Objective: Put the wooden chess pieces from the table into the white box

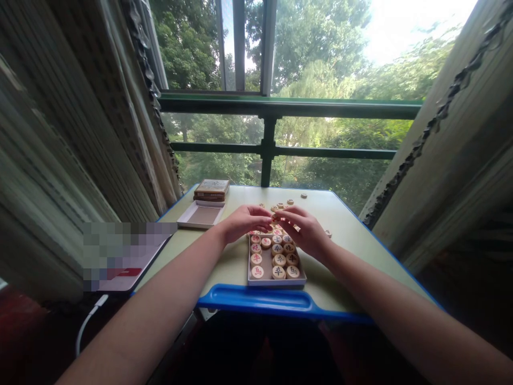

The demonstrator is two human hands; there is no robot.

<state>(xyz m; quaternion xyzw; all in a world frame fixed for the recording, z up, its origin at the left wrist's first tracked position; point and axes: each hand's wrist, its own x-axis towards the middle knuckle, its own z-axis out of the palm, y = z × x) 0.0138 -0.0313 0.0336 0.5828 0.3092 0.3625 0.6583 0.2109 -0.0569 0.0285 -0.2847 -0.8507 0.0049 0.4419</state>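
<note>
Two hands of mine reach over the table: my left hand (245, 224) and my right hand (301, 231) are palm-down with fingers curled, their fingertips nearly meeting above the far end of a shallow white cardboard tray (276, 282). I cannot tell whether either hand grips anything. Round wooden xiangqi pieces (278, 260) with red and dark characters sit in rows in that tray, and loose wooden pieces (280, 205) lie just beyond my fingers on the far side. One lone wooden piece (328, 233) lies right of my right hand. Left of the tray sit a shallow white cardboard box (200, 217) and a stacked wooden case (211, 190), near the far edge of a pale green table (236, 270) with a blue plastic rim (256, 298).
</note>
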